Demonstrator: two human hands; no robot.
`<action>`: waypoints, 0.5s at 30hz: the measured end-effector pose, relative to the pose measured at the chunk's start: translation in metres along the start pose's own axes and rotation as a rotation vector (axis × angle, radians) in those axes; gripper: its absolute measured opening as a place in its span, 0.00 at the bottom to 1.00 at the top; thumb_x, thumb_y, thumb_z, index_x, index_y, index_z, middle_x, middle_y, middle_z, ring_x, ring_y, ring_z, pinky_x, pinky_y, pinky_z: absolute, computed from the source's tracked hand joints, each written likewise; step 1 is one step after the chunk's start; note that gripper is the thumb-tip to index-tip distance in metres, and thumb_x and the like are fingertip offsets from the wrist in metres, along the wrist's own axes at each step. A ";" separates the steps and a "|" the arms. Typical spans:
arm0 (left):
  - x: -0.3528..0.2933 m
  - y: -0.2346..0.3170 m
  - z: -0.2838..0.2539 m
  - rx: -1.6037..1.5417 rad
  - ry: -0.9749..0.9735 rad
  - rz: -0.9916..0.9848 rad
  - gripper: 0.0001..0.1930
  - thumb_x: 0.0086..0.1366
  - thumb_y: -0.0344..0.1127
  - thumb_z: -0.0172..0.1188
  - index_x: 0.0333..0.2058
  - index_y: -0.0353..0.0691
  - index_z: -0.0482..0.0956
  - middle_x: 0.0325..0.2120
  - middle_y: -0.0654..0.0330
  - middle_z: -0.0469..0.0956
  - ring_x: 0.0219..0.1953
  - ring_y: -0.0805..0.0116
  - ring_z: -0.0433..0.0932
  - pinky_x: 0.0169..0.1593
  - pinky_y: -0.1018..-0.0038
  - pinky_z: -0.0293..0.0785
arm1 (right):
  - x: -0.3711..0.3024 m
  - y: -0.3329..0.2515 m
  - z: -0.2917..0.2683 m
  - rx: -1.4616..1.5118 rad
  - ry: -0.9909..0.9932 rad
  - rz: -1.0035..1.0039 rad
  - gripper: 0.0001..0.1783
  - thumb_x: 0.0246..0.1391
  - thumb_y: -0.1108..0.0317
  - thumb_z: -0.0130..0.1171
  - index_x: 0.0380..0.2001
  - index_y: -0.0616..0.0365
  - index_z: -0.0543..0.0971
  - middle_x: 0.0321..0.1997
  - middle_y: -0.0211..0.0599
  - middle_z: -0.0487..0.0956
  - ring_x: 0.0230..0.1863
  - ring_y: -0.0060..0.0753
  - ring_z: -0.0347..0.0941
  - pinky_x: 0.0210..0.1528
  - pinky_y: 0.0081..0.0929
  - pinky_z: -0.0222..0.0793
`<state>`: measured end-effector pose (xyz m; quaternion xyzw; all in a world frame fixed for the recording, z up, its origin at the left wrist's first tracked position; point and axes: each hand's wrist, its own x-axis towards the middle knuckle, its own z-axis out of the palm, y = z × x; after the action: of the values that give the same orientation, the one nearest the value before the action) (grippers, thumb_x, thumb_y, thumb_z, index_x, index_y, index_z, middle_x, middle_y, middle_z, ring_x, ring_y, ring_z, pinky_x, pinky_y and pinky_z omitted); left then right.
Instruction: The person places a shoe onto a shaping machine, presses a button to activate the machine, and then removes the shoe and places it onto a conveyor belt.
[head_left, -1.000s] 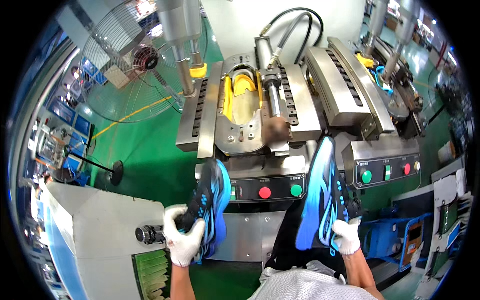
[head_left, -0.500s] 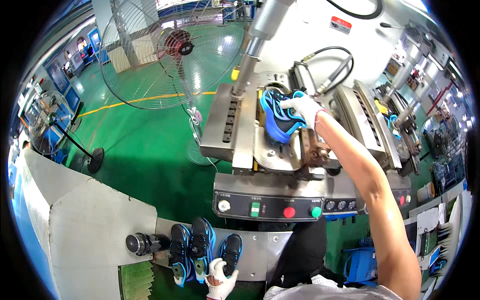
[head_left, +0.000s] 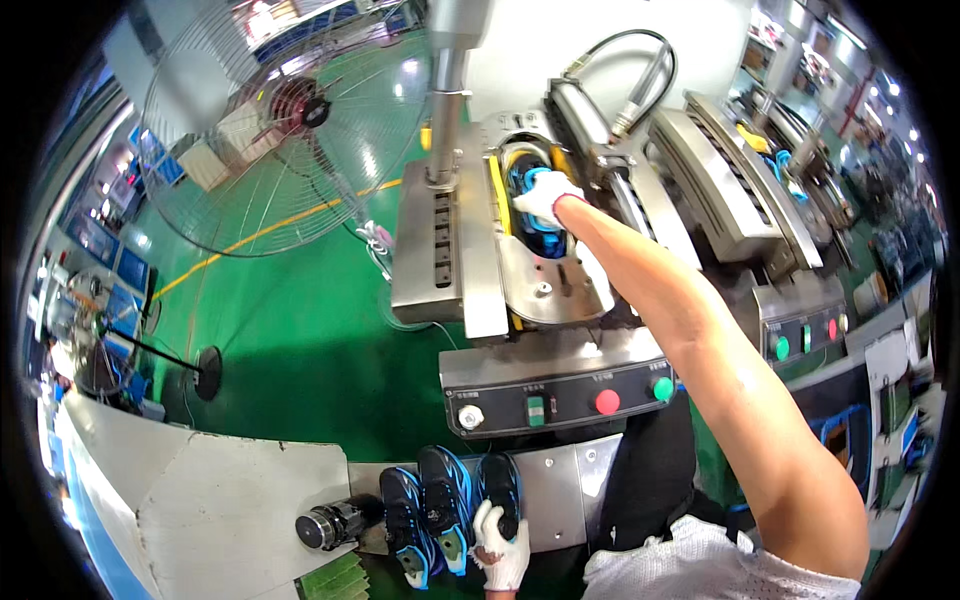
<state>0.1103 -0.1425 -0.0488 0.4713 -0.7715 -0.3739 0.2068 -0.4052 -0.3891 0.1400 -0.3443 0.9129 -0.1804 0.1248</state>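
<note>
My right hand (head_left: 547, 198), in a white glove, has its fingers on a black and blue sneaker (head_left: 541, 243). That sneaker sits down in the oval opening of a metal press machine (head_left: 540, 290), and the glove hides much of its upper. Low in the view, my left hand (head_left: 503, 552), also gloved, curls its fingers around the heel end of another black sneaker (head_left: 499, 482) with blue trim. Two matching sneakers, one at the left (head_left: 405, 515) and one in the middle (head_left: 444, 498), lie beside it on a metal ledge (head_left: 560, 480).
A control panel (head_left: 560, 400) with coloured buttons fronts the machine. Left of the shoes lies a dark cylindrical object (head_left: 335, 522) by a pale board (head_left: 230, 490). A large caged fan (head_left: 300, 105) stands beyond, on green floor. A second press station (head_left: 720, 190) is at the right.
My right hand has lowered the sneaker from tilted above the machine into its opening. My left hand stays at the heel of the ledge sneaker. The whole view has shifted.
</note>
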 end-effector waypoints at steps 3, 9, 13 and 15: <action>-0.002 0.014 0.020 -0.019 0.171 -0.083 0.30 0.55 0.28 0.74 0.56 0.35 0.72 0.62 0.43 0.69 0.63 0.44 0.71 0.66 0.56 0.70 | -0.070 -0.018 -0.010 0.035 0.036 -0.164 0.36 0.58 0.48 0.58 0.60 0.67 0.78 0.65 0.59 0.77 0.66 0.60 0.74 0.70 0.42 0.68; -0.016 0.050 0.019 0.046 -0.030 -0.118 0.34 0.60 0.36 0.73 0.63 0.36 0.71 0.68 0.46 0.62 0.67 0.43 0.67 0.70 0.52 0.64 | -0.310 0.116 -0.002 0.294 0.178 -0.818 0.41 0.53 0.61 0.71 0.67 0.65 0.69 0.74 0.62 0.65 0.75 0.63 0.61 0.77 0.49 0.58; 0.028 0.046 -0.031 0.404 -0.292 0.331 0.20 0.61 0.39 0.71 0.51 0.42 0.83 0.54 0.52 0.76 0.58 0.49 0.75 0.61 0.56 0.72 | -0.343 0.193 0.058 -0.263 0.038 -0.457 0.45 0.46 0.61 0.73 0.66 0.67 0.70 0.71 0.63 0.67 0.73 0.71 0.61 0.78 0.63 0.50; 0.047 0.018 -0.020 0.409 -0.387 0.550 0.12 0.62 0.39 0.70 0.43 0.43 0.85 0.45 0.55 0.81 0.51 0.51 0.79 0.53 0.58 0.76 | -0.340 0.236 0.104 -0.481 0.263 -0.603 0.47 0.46 0.59 0.71 0.68 0.69 0.68 0.74 0.64 0.63 0.77 0.69 0.56 0.79 0.65 0.45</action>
<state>0.0911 -0.1861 -0.0240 0.1991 -0.9523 -0.2252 0.0519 -0.2575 -0.0202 -0.0163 -0.5901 0.7952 -0.0328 -0.1354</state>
